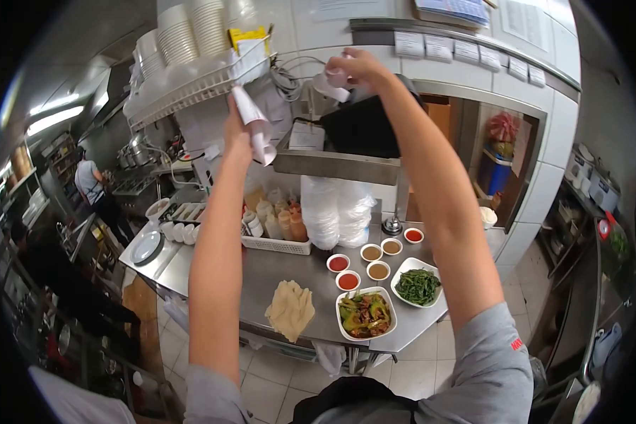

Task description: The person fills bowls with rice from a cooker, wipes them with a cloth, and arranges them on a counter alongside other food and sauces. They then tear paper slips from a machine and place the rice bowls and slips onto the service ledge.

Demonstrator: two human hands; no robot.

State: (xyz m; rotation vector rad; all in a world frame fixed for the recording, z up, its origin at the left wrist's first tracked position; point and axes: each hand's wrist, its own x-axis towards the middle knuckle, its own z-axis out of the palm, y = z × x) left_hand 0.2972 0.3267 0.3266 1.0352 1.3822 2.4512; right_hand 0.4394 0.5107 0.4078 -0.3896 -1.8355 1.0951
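My left hand (239,138) is raised below the wire rack, closed round a curled sheet of white paper (254,126) that hangs down to the right. My right hand (364,68) reaches up to the wall above a black box-shaped device (364,126), its fingers closed on a curled strip of white paper (330,86). The device rests on a metal shelf (339,166), beside a small stack of printed slips (307,136). Both forearms stretch over the steel counter (318,272).
On the counter are a dish of cooked vegetables (364,314), a dish of greens (417,284), several sauce cups (378,271), a beige cloth (290,311), a bell (392,226) and a sauce-bottle basket (275,244). Plastic containers (336,208) hang below the shelf. Two people (95,187) stand at left.
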